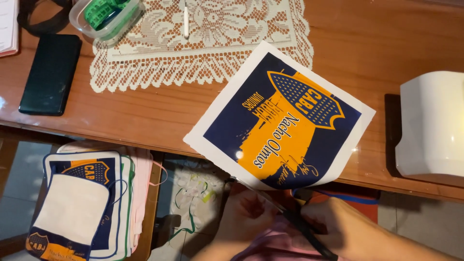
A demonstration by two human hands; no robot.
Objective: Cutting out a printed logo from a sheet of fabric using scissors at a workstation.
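Both hands work low at the near edge of the wooden surface [396, 43], below its rim. The left hand [244, 217] pinches a piece of pink cloth [275, 244], its grip closed on the fabric. The right hand [338, 227] is wrapped around the dark handles of a pair of scissors [295, 220], grip clamped on them, and the blades point up and to the left toward the overhanging corner of a printed sheet [280, 118]; whether the blades are apart or together cannot be told. That sheet, dark blue and orange with a white border, lies tilted on the surface with its lower corner hanging past the edge, just above the hands. Further back lies a cream lace mat [208, 48] with a white pen [186, 21] on it and a clear plastic box [106, 19] holding a green measuring tape at its corner. A black phone [50, 72] lies to the left of the mat. A white machine [430, 125] stands at the right. Down at the left, a stack of printed cloths [82, 203] rests on a wooden chair.
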